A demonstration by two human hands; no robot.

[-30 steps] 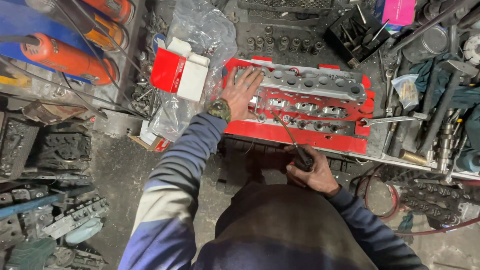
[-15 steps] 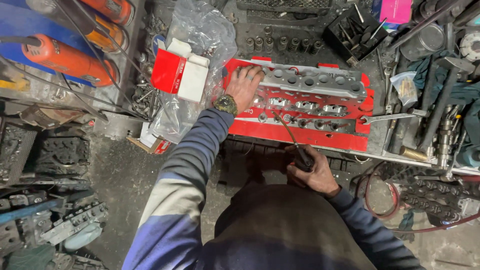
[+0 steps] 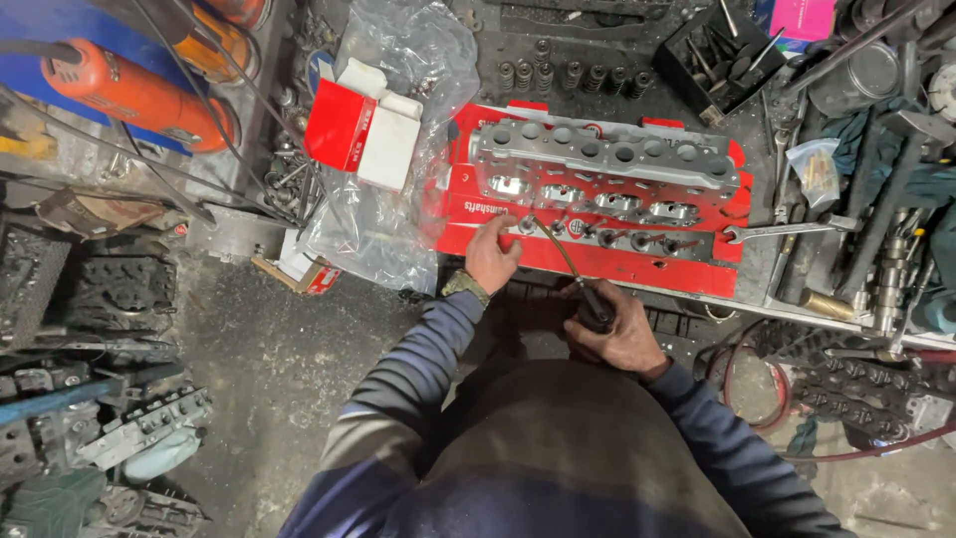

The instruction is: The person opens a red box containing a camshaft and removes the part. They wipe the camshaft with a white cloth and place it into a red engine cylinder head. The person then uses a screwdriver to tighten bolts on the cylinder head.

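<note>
A grey metal cylinder head (image 3: 607, 179) lies on a red flattened carton (image 3: 597, 261) on the workbench ahead of me. My left hand (image 3: 492, 257) rests at the head's near left corner, fingertips on the small valve parts there. My right hand (image 3: 615, 331) grips the dark handle of a thin bent-shaft tool (image 3: 560, 254), whose tip reaches up to the head's near edge by my left fingers. A watch sits on my left wrist.
A red and white box (image 3: 363, 134) lies on a clear plastic bag (image 3: 393, 214) to the left. A spanner (image 3: 782, 231), valve springs (image 3: 558, 75) and a black tool tray (image 3: 722, 50) sit around the head. Orange power tools (image 3: 129, 95) and dark engine parts (image 3: 100, 299) fill the left side.
My left hand has drawn back from the top of the cylinder head to its near left corner. My right hand stays on the tool handle.
</note>
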